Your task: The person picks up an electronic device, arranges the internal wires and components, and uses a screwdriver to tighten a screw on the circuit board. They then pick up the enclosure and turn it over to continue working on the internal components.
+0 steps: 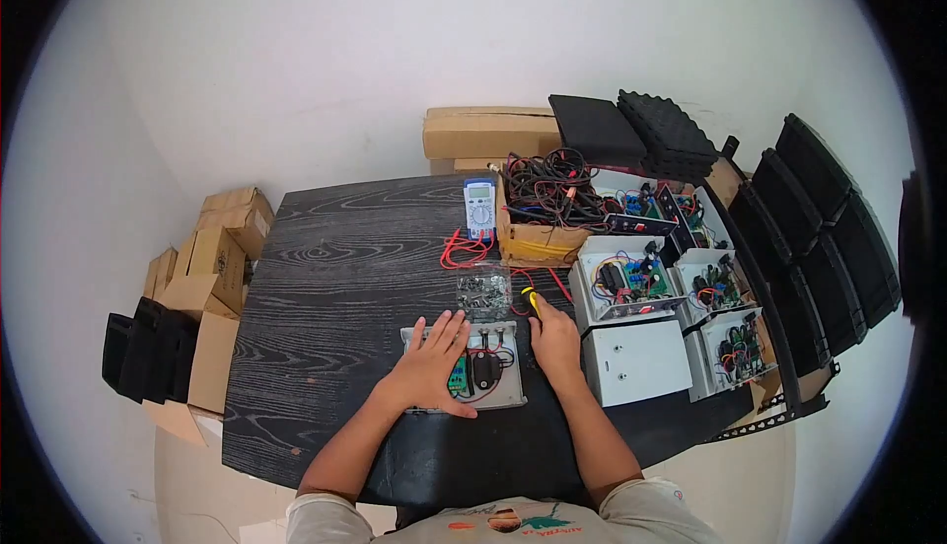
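Observation:
My left hand lies with spread fingers over an open light-grey metal case near the table's front. Part of a green circuit board shows beside my palm; the rest is hidden under the hand. Next to it in the case sit a black block-shaped part and red wires. To the right of the case, my right hand is closed around a screwdriver with a yellow and black handle; its tip is not visible. A clear tray of small parts lies just behind the case.
A multimeter with red leads stands behind the tray. A carton overflows with black cables. Several open cases with circuit boards and a closed white case fill the right. Cardboard boxes stand left; a black rack stands right.

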Available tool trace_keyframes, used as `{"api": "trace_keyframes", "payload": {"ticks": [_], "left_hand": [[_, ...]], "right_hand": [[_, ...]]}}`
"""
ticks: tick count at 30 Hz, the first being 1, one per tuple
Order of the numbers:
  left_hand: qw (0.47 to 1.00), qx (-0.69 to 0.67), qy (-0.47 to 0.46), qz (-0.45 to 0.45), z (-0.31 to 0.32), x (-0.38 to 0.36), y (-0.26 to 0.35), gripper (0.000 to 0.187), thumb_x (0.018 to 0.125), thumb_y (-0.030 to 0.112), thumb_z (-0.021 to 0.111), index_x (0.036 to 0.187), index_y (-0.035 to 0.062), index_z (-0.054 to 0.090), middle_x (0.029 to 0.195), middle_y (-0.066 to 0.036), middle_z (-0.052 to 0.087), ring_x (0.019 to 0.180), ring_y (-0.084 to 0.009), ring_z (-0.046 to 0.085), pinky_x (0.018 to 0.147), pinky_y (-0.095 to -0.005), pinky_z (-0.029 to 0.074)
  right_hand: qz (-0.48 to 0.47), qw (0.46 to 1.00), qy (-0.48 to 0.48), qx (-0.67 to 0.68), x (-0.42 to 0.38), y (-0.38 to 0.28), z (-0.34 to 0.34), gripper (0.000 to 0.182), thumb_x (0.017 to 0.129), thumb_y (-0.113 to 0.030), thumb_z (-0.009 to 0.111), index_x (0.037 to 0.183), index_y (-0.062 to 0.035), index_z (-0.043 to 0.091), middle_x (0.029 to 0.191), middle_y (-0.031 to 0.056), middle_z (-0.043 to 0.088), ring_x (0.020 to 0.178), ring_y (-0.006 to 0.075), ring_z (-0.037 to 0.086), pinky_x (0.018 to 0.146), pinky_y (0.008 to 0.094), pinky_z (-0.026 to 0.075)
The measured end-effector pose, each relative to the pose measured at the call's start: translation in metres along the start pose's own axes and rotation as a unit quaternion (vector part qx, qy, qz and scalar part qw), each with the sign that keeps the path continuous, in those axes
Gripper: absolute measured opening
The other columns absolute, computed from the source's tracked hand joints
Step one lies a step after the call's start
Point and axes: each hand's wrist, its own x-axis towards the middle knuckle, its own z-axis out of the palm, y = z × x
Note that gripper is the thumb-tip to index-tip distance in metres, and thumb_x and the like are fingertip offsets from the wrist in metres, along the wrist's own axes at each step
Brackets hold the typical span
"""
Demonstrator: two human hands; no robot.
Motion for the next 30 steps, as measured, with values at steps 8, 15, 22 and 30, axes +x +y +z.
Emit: {"api": "trace_keyframes", "payload": {"ticks": [8, 15, 22, 30], "left_hand": [[1.000, -0.003, 0.010, 0.006, 0.002, -0.001, -0.002, 0.155, 0.060, 0.093, 0.071, 0.165, -0.0075, 0.018, 0.172, -0.030, 0.018, 0.163, -0.0424, 0.011, 0.128, -0.0645, 0.003], [1.000, 0.000, 0.012, 0.005, 0.002, 0.000, -0.001, 0.155, 0.060, 0.093, 0.072, 0.165, -0.0076, 0.018, 0.171, -0.029, 0.020, 0.162, -0.0426, 0.012, 0.128, -0.0651, 0.004], [0.999, -0.022, 0.018, 0.014, -0.002, -0.001, -0.001, 0.152, 0.060, 0.088, 0.076, 0.164, -0.0084, 0.021, 0.170, -0.031, 0.021, 0.162, -0.0450, 0.012, 0.128, -0.0654, 0.005], [0.999, -0.020, 0.019, 0.023, -0.004, -0.003, -0.001, 0.151, 0.058, 0.085, 0.079, 0.163, -0.0096, 0.023, 0.170, -0.030, 0.021, 0.161, -0.0452, 0.013, 0.128, -0.0658, 0.006]], "right_hand": [[0.029, 0.999, 0.030, 0.027, 0.012, 0.002, 0.008, 0.041, 0.090, -0.008, 0.076, 0.129, -0.0020, 0.069, 0.122, 0.0199, 0.074, 0.108, 0.0405, 0.069, 0.097, 0.0485, 0.054], [-0.144, 0.982, 0.098, 0.070, 0.002, -0.019, -0.010, 0.027, 0.090, -0.013, 0.074, 0.116, -0.0050, 0.073, 0.122, 0.0112, 0.073, 0.109, 0.0331, 0.068, 0.097, 0.0462, 0.049], [-0.188, 0.974, 0.020, 0.127, -0.014, -0.033, -0.012, 0.034, 0.090, -0.012, 0.074, 0.123, -0.0050, 0.071, 0.119, 0.0126, 0.071, 0.111, 0.0334, 0.066, 0.097, 0.0448, 0.050], [-0.188, 0.971, 0.021, 0.145, -0.017, -0.034, -0.010, 0.039, 0.089, -0.011, 0.075, 0.126, -0.0040, 0.070, 0.118, 0.0132, 0.068, 0.110, 0.0339, 0.065, 0.094, 0.0448, 0.052]]}}
